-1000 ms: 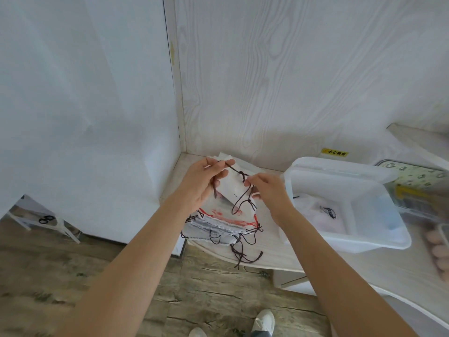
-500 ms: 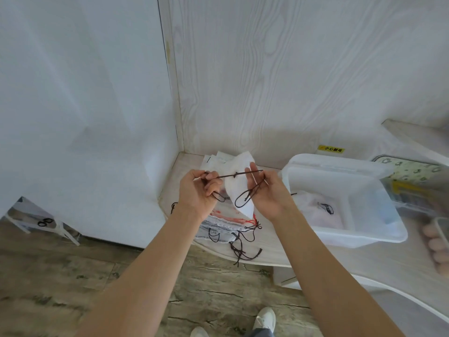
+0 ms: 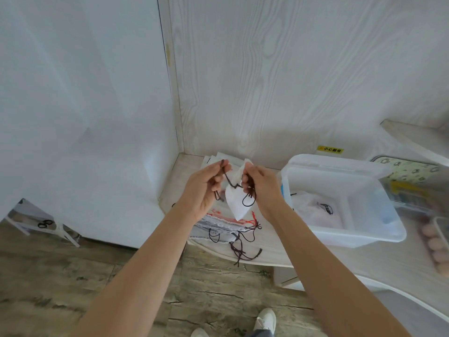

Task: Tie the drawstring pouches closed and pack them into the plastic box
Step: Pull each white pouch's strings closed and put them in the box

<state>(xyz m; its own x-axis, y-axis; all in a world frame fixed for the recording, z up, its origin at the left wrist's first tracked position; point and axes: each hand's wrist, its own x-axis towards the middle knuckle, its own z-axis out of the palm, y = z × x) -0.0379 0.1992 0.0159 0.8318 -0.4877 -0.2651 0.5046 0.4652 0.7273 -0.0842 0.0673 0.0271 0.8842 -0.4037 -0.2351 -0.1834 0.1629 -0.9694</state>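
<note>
A yellow sticker (image 3: 330,149) on the wall behind the plastic box (image 3: 345,198) carries black Chinese characters, too small to read with certainty. The left hand (image 3: 206,188) and the right hand (image 3: 261,188) are raised close together above the counter (image 3: 267,254), each with curled fingers pinching an end of the dark drawstring (image 3: 230,184) of a white drawstring pouch (image 3: 237,203). The pouch hangs between them with its long axis almost vertical, its lower corner pointing down at the pile of pouches (image 3: 218,227) on the counter, left of the box.
</note>
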